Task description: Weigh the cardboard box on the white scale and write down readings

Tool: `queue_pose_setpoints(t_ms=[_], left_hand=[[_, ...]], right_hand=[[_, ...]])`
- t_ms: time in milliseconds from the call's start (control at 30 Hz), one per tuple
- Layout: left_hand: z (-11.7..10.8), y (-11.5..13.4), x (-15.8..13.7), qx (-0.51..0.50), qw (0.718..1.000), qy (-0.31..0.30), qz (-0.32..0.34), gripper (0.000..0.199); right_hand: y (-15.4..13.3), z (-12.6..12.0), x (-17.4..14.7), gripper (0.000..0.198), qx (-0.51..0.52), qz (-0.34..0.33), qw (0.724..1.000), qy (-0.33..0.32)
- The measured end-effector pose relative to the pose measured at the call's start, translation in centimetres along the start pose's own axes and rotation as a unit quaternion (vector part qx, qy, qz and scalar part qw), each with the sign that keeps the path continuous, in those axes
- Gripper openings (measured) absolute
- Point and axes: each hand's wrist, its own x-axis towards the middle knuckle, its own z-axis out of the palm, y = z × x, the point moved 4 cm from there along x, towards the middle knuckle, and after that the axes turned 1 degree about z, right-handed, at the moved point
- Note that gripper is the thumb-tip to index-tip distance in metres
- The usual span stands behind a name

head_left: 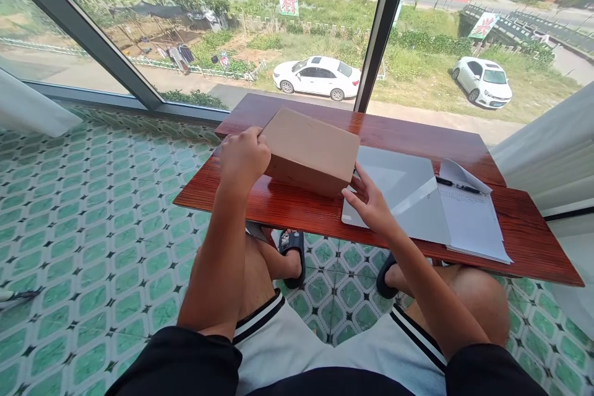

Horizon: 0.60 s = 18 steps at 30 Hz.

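A brown cardboard box [310,139] sits at an angle over the left half of the dark red wooden table [464,142]. My left hand [245,153] is closed on the box's left end, its knuckles up and its fingertips hidden behind the edge. At the opposite end, my right hand [370,203] has its fingers apart, with the fingertips by the box's right lower corner. Under that hand lies a flat, silver-grey laptop [403,189], closed. Whether the box rests fully on the tabletop I cannot tell.
Right of the laptop are paper sheets [473,223] with a curled top page and a black pen [457,185] on them. Large windows stand behind the table, with a white curtain [552,148] at the right. My legs are under the table's front edge.
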Motion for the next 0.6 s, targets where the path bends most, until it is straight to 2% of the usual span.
queue_pose_setpoints(t_ms=[333, 600], left_hand=[[1.4, -1.4, 1.0, 0.025, 0.999, -0.044, -0.004, 0.052], [1.6, -1.6, 1.0, 0.026, 0.999, -0.042, -0.004, 0.051]], right_hand=[[0.2, 0.3, 0.0, 0.086, -0.082, -0.057, 0.995, -0.024], [-0.1, 0.3, -0.1, 0.087, -0.111, -0.041, 0.993, -0.027]])
